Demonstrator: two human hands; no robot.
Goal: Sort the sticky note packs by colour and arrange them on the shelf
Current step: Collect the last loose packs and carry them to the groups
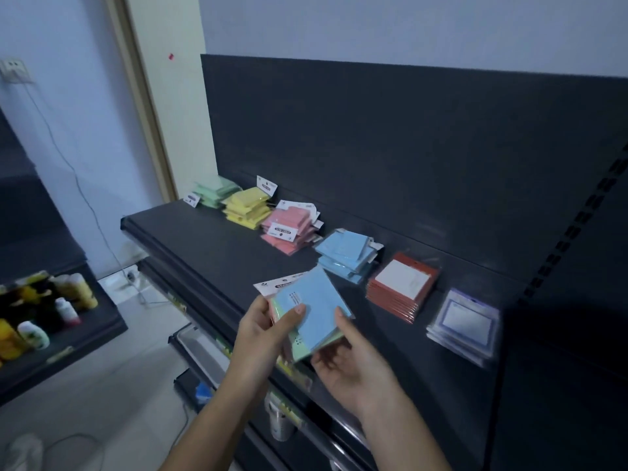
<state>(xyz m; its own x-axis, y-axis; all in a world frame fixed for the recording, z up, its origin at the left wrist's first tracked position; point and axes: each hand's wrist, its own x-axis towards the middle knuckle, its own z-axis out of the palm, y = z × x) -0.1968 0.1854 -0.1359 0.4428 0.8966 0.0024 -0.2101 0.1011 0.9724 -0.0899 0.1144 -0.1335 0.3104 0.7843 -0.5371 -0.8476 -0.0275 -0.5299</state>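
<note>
1. The shelf (190, 239) has a broad bare strip along its front, from its left end to the middle; a hand passes freely there.
2. Six piles line the rear: green pile (214, 193), yellow pile (246, 207), pink pile (290, 229), blue pile (346, 256), red-edged pile (402, 287), purple-edged pile (464, 322).
3. Green and yellow touch; the rest leave narrow gaps, the widest between the red-edged and purple-edged piles.
4. The back panel (373, 130) rises directly behind the piles, closing the rear.
5. The left hand (263, 329) and right hand (346, 362) hold a fan of packs (312, 311) just before the blue pile, barring the straight way to it.
6. A slotted upright (577, 226) bounds the right end.
</note>
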